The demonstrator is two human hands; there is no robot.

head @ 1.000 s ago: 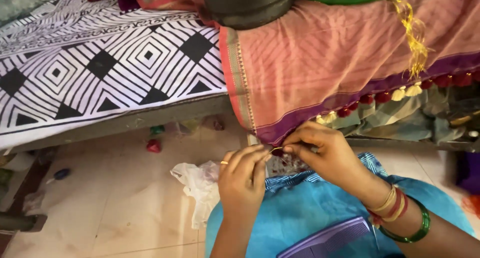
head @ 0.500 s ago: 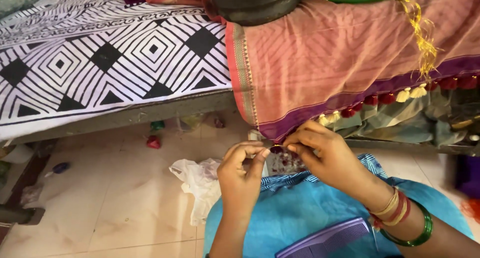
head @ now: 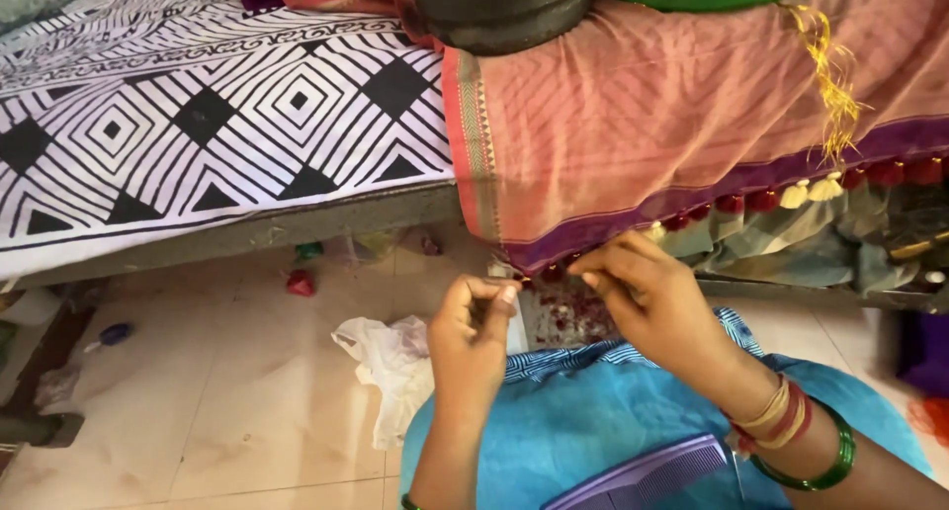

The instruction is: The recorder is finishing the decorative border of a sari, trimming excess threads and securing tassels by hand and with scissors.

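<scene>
Pale floor tiles lie bare left of the blue-clad lap. Both hands pinch the pink cloth's purple hem [head: 593, 238]: left hand [head: 473, 334] and right hand [head: 660, 295] close together at a small red tassel [head: 551, 272]. Rightward, finished tassels [head: 806, 194] hang; the corner seems last. Behind, a patterned bed [head: 198, 125].

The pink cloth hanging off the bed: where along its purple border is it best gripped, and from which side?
Probably pinch the purple border of the pink cloth at its free lower edge, coming from below, between the left hand and right hand. There the edge hangs off the bed, thin and flat, so thumb and fingertip can close on both faces.
</scene>
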